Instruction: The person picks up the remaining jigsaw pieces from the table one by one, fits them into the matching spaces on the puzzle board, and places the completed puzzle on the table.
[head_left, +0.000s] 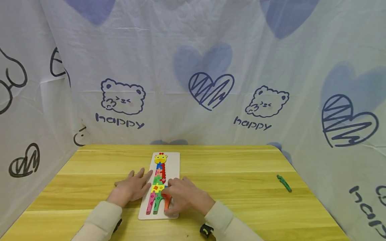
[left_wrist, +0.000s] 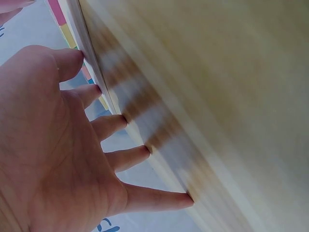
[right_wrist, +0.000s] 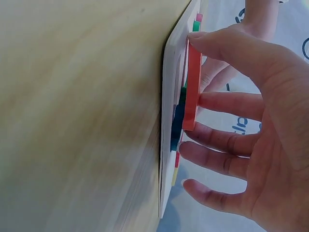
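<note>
A white puzzle board [head_left: 173,162] lies on the table, bearing a giraffe made of coloured pieces, with a yellow head [head_left: 161,158] at the far end. My right hand [head_left: 185,195] pinches an orange leg piece [right_wrist: 193,82] between thumb and fingers, over the lower right of the giraffe. In the right wrist view the piece stands proud of the board, overlapping a dark blue piece [right_wrist: 177,123]. My left hand [head_left: 131,187] is spread at the board's left side, thumb and index fingertip by its edge, the other fingertips on the table. Pink [head_left: 150,204] and green [head_left: 157,202] legs lie in place.
One loose green piece [head_left: 284,183] lies far to the right on the wooden table [head_left: 235,187]. A printed cloth [head_left: 169,110] hangs behind the table and along both sides.
</note>
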`<state>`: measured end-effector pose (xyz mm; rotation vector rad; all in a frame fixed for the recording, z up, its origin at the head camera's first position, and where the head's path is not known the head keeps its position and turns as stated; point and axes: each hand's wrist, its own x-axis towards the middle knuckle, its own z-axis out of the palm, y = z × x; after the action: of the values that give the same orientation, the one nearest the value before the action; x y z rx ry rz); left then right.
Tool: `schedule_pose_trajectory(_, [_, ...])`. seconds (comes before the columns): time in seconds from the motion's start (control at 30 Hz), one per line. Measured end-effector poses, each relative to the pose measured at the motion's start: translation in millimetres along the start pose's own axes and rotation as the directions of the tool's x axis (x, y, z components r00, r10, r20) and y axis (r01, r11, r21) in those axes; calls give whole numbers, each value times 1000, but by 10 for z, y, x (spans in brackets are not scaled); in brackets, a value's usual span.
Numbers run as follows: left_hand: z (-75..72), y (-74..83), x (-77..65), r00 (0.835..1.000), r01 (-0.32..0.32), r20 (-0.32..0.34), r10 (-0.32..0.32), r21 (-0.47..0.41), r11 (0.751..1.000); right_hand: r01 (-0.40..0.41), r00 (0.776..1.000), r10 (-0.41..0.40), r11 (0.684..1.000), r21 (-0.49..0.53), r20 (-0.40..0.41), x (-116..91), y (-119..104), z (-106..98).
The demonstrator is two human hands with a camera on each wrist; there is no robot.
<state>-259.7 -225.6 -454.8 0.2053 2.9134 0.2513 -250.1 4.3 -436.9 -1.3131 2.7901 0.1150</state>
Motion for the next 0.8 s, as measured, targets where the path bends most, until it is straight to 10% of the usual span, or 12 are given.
schedule_pose_trajectory(0.8, [-3,-3,-1,1000,0,2,0,0,1000,0,1000,-1,999,46,30,36,2,1])
